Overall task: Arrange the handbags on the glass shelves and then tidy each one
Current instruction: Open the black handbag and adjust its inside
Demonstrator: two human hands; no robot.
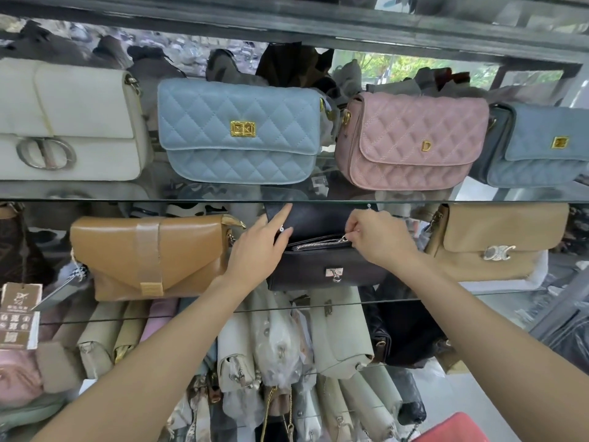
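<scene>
Nearby — tan bag (149,256) flanks black handbag (325,269).

A gold letter "D" (425,146) stands on the flap of the pink quilted handbag (414,141), while the print on the hanging paper tag (19,315) at left is too small to read.

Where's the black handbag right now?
In the head view, the black handbag sits mid-frame on the lower glass shelf, between the tan bag and the beige bag. The left hand lifts its flap while the right hand pinches its zipper.
</scene>
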